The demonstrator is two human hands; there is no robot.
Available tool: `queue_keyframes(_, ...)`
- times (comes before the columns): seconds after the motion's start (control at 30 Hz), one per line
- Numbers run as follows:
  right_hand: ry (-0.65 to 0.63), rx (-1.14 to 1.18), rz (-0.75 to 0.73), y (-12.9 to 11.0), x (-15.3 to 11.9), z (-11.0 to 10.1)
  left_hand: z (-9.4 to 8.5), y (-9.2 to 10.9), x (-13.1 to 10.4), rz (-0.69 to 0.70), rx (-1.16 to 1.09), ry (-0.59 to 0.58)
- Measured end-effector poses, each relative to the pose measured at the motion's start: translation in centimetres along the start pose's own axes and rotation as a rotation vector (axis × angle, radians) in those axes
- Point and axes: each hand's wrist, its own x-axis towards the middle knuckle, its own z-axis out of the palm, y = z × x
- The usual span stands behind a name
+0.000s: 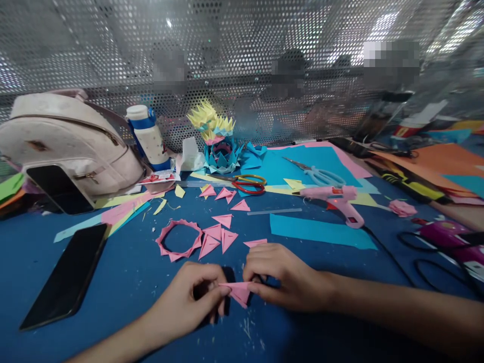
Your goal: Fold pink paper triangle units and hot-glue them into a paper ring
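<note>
Between my two hands is a small folded pink paper triangle, its point hanging downward. My left hand pinches one corner between thumb and finger. The opposite corner is pinched by my right hand. Just beyond lie several loose pink folded triangles, some touching one another. Left of them rests a ring of joined pink paper pieces. Another pink triangle lies just behind my right hand and is partly covered by it.
A pink glue gun lies at right, its cord trailing. Red-and-yellow scissors, blue scissors and a blue paper strip lie ahead. Phones, a backpack and a bottle are at left. A paper flower model stands behind.
</note>
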Motion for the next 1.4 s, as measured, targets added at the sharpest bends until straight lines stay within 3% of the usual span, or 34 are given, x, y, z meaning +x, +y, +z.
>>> queue_keyframes(0.57,0.003,0.004,-0.001,0.0,0.2,-0.5,-0.1,-0.6,-0.1,-0.011,-0.075,0.074)
queue_keyframes(0.77,0.098,-0.252,0.218,2.0,0.2,-2.3,-0.2,-0.6,-0.1,-0.047,-0.101,0.083)
queue_keyframes(1.03,-0.039,-0.394,0.302,2.8,0.2,-2.2,-0.2,-1.0,0.1,-0.038,-0.124,0.077)
queue_keyframes(1.1,-0.05,-0.413,0.302,2.9,0.2,-2.0,-0.3,-0.7,0.1,-0.023,-0.034,0.1)
queue_keyframes(1.2,-0.061,-0.424,0.302,2.9,0.2,-2.0,-0.9,0.1,0.1,0.054,0.285,0.111)
queue_keyframes(1.3,-0.064,-0.413,0.305,2.9,0.2,-2.2,-1.7,1.1,0.0,0.132,0.586,0.004)
queue_keyframes(1.4,-0.053,-0.406,0.317,2.7,0.2,-2.2,-2.6,1.8,-0.1,0.176,0.712,-0.08)
